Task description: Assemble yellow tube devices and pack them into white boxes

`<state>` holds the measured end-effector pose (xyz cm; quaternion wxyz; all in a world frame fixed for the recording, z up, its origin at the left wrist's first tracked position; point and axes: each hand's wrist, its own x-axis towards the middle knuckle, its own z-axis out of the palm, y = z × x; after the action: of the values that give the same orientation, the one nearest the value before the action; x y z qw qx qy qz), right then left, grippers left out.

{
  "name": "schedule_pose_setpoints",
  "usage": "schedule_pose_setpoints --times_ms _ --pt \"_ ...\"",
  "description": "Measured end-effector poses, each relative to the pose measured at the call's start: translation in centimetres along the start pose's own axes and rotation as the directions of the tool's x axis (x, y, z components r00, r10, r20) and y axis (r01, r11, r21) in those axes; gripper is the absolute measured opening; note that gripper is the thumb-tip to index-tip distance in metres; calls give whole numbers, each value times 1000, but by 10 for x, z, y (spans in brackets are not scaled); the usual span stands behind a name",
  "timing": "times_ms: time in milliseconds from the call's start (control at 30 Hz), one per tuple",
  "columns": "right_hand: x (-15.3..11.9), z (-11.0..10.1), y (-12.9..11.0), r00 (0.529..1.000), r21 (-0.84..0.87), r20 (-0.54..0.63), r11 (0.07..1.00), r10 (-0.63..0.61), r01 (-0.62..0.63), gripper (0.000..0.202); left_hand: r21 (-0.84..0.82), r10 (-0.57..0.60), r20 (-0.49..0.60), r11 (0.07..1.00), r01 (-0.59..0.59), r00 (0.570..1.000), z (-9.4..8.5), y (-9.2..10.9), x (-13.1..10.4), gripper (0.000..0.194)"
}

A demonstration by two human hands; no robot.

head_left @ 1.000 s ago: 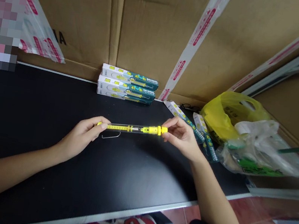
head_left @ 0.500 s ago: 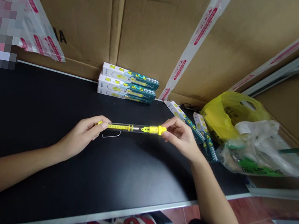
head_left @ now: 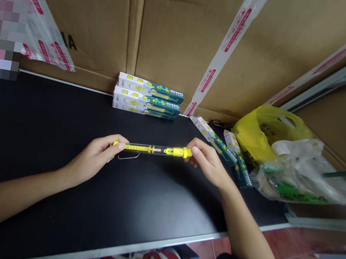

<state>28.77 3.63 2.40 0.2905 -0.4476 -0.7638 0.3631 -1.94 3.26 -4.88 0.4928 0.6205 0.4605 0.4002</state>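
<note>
Between my two hands a clear tube spring scale (head_left: 156, 149) with a yellow graduated strip and yellow ends is held level above the black table. My left hand (head_left: 100, 149) is closed round its left end, thumb on top. At the other end, my right hand (head_left: 203, 157) pinches the yellow cap (head_left: 186, 153) between thumb and fingers. A thin bent metal hook (head_left: 128, 157) shows just below the tube, beside my left fingertips; whether it is joined to the scale I cannot tell.
Printed white-and-green boxes (head_left: 147, 101) are stacked against the cardboard wall (head_left: 176, 28). Two similar boxes (head_left: 216, 140) lie to the right. Beyond them sit a yellow plastic bag (head_left: 255, 132) and a clear bag (head_left: 304, 178). The black table (head_left: 132, 211) has a pale front edge.
My right hand has turned on the yellow cap: its thumb now lies across the top and the fingers have curled under. My left hand and the scale stay nearly still.
</note>
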Motion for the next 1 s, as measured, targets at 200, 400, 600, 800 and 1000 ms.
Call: schedule_pose_setpoints --times_ms 200,400,600,800,1000 --pt "-1 2 -3 999 61 36 998 6 -9 27 -4 -6 -9 1000 6 1000 0 -2 0 32" --pt "0 4 0 999 -61 31 997 45 -43 53 3 4 6 1000 -4 1000 0 -1 0 33" --pt "-2 3 -3 1000 70 -2 997 16 -15 31 -2 -2 1 1000 2 1000 0 -1 0 33" --pt "-3 4 -4 999 105 44 994 -9 5 20 -6 -3 2 1000 3 1000 0 -2 1 33" --pt "0 7 0 999 -4 48 1000 11 -11 40 36 13 20 999 -14 1000 0 -2 1 33"
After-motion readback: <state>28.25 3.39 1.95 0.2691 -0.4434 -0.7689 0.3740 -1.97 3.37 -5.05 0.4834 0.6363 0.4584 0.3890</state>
